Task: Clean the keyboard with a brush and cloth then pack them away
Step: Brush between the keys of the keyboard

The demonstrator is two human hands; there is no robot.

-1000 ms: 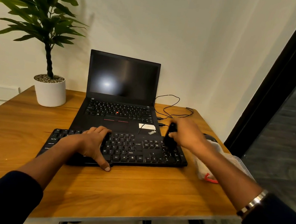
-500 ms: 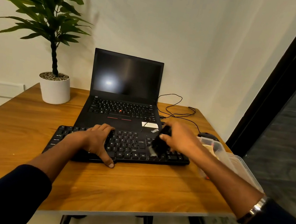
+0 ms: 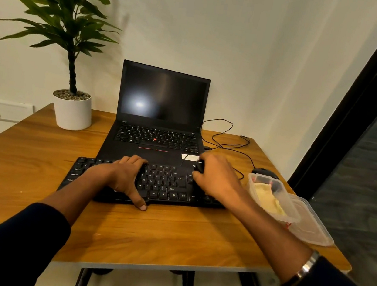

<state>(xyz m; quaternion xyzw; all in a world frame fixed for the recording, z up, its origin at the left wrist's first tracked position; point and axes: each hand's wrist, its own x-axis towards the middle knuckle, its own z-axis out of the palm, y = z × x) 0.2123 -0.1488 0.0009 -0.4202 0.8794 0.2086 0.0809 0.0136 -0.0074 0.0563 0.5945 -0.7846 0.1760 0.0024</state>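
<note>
While the black keyboard [image 3: 164, 183] lies across the middle of the frame on the wooden table [image 3: 168, 237], its back edge just in front of the open laptop [image 3: 159, 119], the left hand [image 3: 126, 177] holds it down: fingers curled over the keys left of centre, thumb hooked round the front edge and touching the table. The right hand [image 3: 218, 179] sits over the right end of the keyboard, its grip clamped on a small black brush [image 3: 199, 166], of which only the dark top shows past the fingers; the bristles are hidden, so I cannot tell whether they touch the keys. Just to the right of the keyboard stands a clear plastic container [image 3: 274, 199] with a yellowish cloth [image 3: 269, 199] lying in it, and a clear lid [image 3: 312, 222] lies against its right side near the table's edge. Behind the container, in the right middle of the frame, sits a black mouse [image 3: 264, 171], its thin cable [image 3: 222, 135] looping back toward the laptop's right side. The laptop's screen is dark. In the upper left of the frame a green plant in a white pot [image 3: 72, 110] stands at the table's far corner. A metal wristband [image 3: 309, 263] shows on the right wrist, at the lower right.
</note>
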